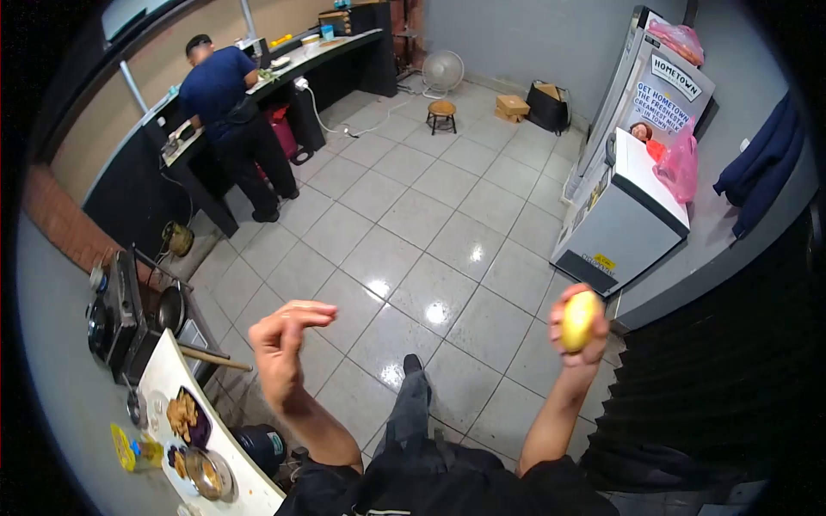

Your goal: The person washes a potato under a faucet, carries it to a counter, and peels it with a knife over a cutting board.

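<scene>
My right hand [578, 327] is raised over the tiled floor at the right, its fingers wrapped round a yellow oval object [578, 322] that looks like a fruit or potato. At centre left, my left hand [288, 331] is held up in the air with its fingers bent and the thumb apart from them; nothing shows between them. Below and left of that hand stands a white counter [163, 365] bearing a plate of brown food pieces [182, 416], a glass bowl [208, 475] and a yellow-lidded jar [129, 447].
A co-worker [219, 103] leans over a long counter [344, 43] at the upper left. A white chest freezer [624, 215] stands at the right beside a refrigerator [654, 86]. A stool [441, 112], a fan [442, 73] and boxes [512, 107] are at the back; a stove [125, 301] is left.
</scene>
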